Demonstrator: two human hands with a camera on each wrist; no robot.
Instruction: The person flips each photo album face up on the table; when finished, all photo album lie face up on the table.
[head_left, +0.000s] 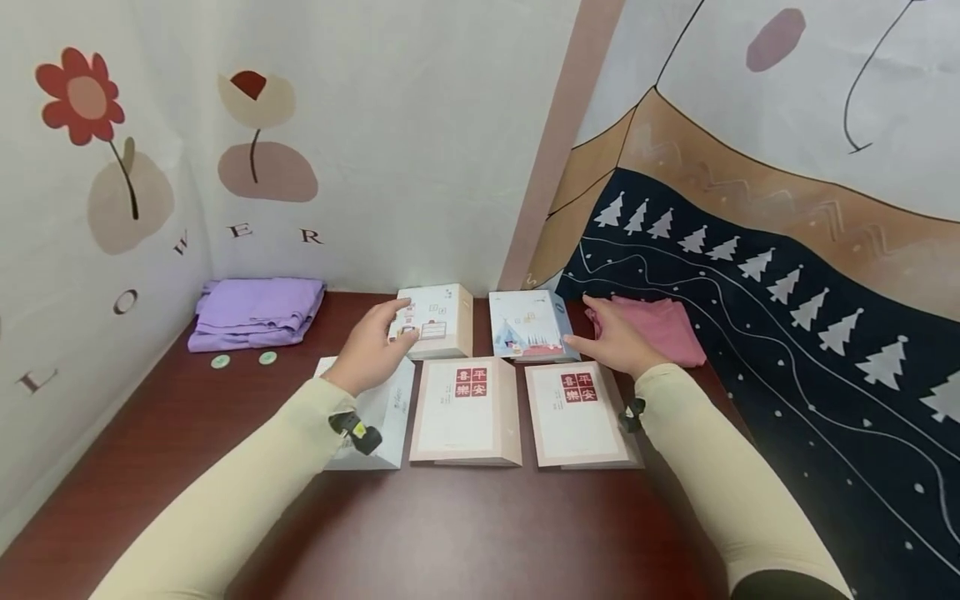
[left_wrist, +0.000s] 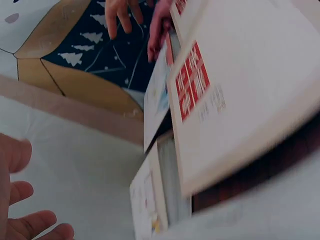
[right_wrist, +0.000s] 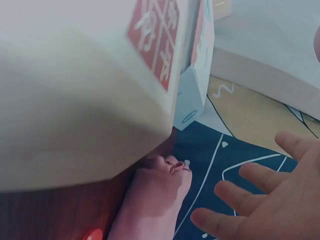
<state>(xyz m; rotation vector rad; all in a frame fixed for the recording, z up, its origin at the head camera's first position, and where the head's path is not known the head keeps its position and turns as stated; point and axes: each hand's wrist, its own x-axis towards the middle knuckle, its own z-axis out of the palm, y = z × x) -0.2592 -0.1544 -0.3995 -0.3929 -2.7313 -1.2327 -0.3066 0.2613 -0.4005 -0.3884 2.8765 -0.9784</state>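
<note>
Both hands were extended over the counter (head_left: 465, 533) with fingers relaxed and spread, gripping nothing. Left hand (head_left: 372, 348) rested its fingertips against the near left face of the white box (head_left: 437, 320) standing at the back of the counter; right hand (head_left: 617, 340) hovered just beside the right edge of the blue box (head_left: 529, 323), its thumb close to that box — contact could not be confirmed. The two boxes stood side by side, slightly apart. In front of them lay two cream cartons with red labels (head_left: 467, 408) (head_left: 576, 412), flat and parallel, and a pale carton (head_left: 378, 417) partly under the left wrist. A pink cloth (head_left: 667, 329) lay behind the right hand; a folded purple cloth (head_left: 255, 310) sat at far left, two small green discs (head_left: 242, 360) near it.
</note>
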